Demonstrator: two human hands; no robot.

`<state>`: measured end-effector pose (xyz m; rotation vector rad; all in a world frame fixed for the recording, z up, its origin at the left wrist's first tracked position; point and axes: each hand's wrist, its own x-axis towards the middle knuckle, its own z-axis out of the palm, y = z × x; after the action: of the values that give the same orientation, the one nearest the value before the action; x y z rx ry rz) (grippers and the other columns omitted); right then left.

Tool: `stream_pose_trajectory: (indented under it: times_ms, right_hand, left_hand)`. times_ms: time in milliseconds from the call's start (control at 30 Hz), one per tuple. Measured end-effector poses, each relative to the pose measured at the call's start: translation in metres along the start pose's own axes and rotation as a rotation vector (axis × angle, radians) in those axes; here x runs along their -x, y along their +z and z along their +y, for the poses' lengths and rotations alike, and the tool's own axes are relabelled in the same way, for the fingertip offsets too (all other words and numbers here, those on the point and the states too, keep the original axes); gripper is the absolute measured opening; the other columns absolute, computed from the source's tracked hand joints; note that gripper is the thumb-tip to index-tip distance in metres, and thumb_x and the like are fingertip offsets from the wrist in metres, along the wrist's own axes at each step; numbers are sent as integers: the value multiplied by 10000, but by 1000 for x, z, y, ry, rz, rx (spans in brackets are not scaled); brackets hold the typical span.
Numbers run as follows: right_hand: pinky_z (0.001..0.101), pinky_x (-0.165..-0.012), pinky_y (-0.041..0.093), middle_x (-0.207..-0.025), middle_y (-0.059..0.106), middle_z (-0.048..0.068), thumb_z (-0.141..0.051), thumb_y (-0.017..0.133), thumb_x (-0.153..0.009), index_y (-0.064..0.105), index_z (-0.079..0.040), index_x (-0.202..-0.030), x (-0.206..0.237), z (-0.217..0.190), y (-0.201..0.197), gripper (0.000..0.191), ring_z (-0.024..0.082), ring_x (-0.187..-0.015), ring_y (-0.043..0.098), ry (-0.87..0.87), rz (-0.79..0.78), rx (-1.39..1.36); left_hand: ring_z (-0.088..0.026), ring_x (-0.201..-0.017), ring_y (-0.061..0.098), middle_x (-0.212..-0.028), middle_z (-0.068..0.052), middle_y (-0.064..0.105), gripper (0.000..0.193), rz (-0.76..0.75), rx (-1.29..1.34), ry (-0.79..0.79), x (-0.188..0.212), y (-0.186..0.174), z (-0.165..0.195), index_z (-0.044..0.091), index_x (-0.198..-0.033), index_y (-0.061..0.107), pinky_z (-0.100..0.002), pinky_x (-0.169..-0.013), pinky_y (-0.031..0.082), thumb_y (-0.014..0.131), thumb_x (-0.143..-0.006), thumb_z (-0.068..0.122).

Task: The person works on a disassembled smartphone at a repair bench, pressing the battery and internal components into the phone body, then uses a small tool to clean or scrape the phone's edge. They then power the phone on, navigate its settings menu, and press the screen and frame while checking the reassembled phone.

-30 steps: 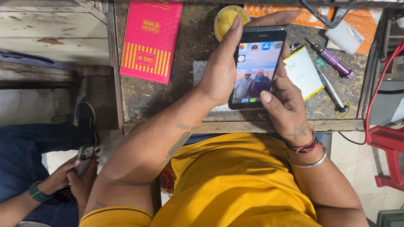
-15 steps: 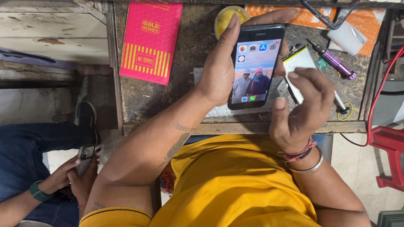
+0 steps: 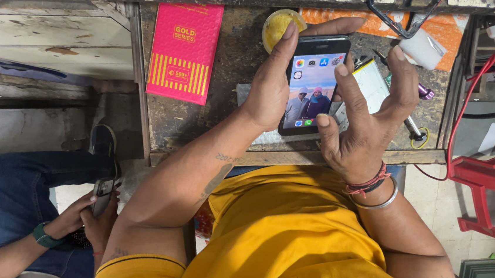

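My left hand [image 3: 272, 85] grips a black smartphone [image 3: 312, 82] by its left edge, holding it upright over a worn workbench [image 3: 229, 67]. Its screen is lit and shows app icons over a photo of two people. My right hand [image 3: 361, 115] hovers at the phone's right side with fingers spread; the thumb tip rests near the lower right of the screen. I wear bracelets and a red thread on the right wrist.
A pink box [image 3: 184, 51] lies on the bench at left. A yellow round tin [image 3: 280, 27], a white pad [image 3: 375, 87], a purple tool [image 3: 419, 91] and a white adapter [image 3: 422, 48] sit behind the phone. Red wires [image 3: 470, 80] hang right. Another person's hands [image 3: 85, 220] hold a phone lower left.
My right hand lifted off the phone's right edge and rose with fingers spread, thumb now at the screen. The phone tilted slightly; my left hand kept its grip.
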<state>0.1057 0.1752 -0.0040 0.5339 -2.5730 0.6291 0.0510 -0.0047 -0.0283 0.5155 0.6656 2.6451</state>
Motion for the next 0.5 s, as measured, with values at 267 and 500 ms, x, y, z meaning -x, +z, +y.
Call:
stream_pose_trajectory:
  times_ms: [267,500]
  right_hand:
    - [530,-1292,217,-1678,264,224,-579,582,-1062,690,-202,-1486,-1,-4,-1,578,386,-1534,245,-9,-38,45]
    - [501,-1289,222,-1673,254,219,-537,558,-1086,674,-185,-1522,-2,-3,-3,572,378,-1559,266,-3,-23,47]
  left_hand:
    - [-150,-1043,597,-1198,-131,646,710,29,-18,7,-2,-1,-2,9,-1554,449,-315,-1009,532,257,-1192,588]
    - [-158,-1049,638,-1173,-114,653,733,42,-69,-12,-1,0,0,14,-1562,421,-315,-947,546,247,-1161,603]
